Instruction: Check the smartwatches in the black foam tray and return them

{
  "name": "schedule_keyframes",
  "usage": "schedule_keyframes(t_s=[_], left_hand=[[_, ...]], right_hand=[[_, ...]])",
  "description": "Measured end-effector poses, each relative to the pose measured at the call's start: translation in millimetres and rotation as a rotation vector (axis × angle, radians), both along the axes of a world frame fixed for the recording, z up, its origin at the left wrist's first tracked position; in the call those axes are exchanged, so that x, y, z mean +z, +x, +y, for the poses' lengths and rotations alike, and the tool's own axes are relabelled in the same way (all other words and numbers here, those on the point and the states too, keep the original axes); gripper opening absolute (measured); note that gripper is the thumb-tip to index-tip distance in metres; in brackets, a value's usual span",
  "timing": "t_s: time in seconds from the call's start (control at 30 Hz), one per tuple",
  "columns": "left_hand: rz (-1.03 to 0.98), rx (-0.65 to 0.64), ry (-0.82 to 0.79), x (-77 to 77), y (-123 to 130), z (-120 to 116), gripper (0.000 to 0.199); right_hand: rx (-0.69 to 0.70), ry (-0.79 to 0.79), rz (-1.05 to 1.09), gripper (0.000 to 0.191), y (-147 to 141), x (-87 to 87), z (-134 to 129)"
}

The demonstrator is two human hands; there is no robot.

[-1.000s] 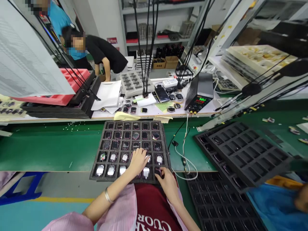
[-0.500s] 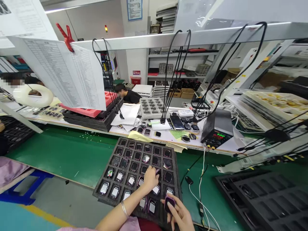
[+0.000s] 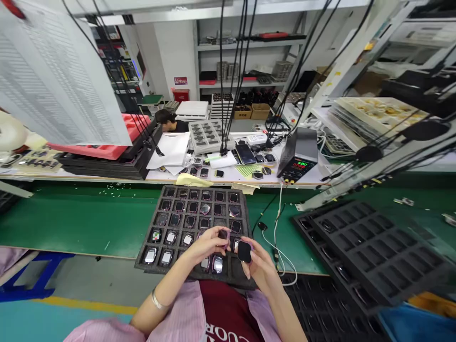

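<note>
A black foam tray (image 3: 238, 271) lies in front of me, its square pockets filled with several smartwatch bodies in purplish frames. Some of those screens are dark; others in the nearer rows carry pale films or labels. Over the tray's right part, my left hand (image 3: 212, 242) pinches a purple-framed smartwatch (image 3: 224, 234), partly covered by the fingers. Just beside it, my right hand (image 3: 261, 262) grips another smartwatch (image 3: 244, 251) with its black face turned up toward me. The two watches are close together but apart. A pocket in the third row and some by my right hand look bare.
A power supply (image 3: 298, 156) with lit digits stands on the shelf behind, its cables running down to the green bench (image 3: 107, 223). More black foam trays (image 3: 377, 237) are stacked at right. Black cables (image 3: 231, 71) hang overhead. A person (image 3: 171, 122) sits beyond the shelf.
My left hand has lifted a smartwatch from the tray and come back toward my right hand. The right hand keeps its watch, raised nearer the left. The camera view has tilted down and shifted right.
</note>
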State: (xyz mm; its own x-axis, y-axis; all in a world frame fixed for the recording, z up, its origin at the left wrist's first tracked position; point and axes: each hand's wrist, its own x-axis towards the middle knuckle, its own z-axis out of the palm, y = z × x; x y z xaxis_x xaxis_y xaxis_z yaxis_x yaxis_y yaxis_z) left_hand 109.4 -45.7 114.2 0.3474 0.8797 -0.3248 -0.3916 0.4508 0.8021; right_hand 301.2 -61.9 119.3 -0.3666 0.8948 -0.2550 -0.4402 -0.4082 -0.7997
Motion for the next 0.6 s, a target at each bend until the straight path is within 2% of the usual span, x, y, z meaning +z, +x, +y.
schedule_keyframes(t_s=[0.07,0.23,0.37,0.6], left_hand=[[0.062,0.041,0.021,9.5,2,-7,0.038],[0.435,0.141,0.199,24.2,4,-21,0.019],[0.622,0.2,0.32,33.8,2,-29,0.022],[0.682,0.168,0.325,40.9,1,-40,0.033]], right_hand=[[0.034,0.007,0.002,0.039,0,4.6,0],[0.073,0.021,0.024,0.037,-4,5.1,-1],[0.096,0.008,0.03,0.041,-7,5.6,-3],[0.099,-0.018,0.076,0.041,-6,11.7,-5]])
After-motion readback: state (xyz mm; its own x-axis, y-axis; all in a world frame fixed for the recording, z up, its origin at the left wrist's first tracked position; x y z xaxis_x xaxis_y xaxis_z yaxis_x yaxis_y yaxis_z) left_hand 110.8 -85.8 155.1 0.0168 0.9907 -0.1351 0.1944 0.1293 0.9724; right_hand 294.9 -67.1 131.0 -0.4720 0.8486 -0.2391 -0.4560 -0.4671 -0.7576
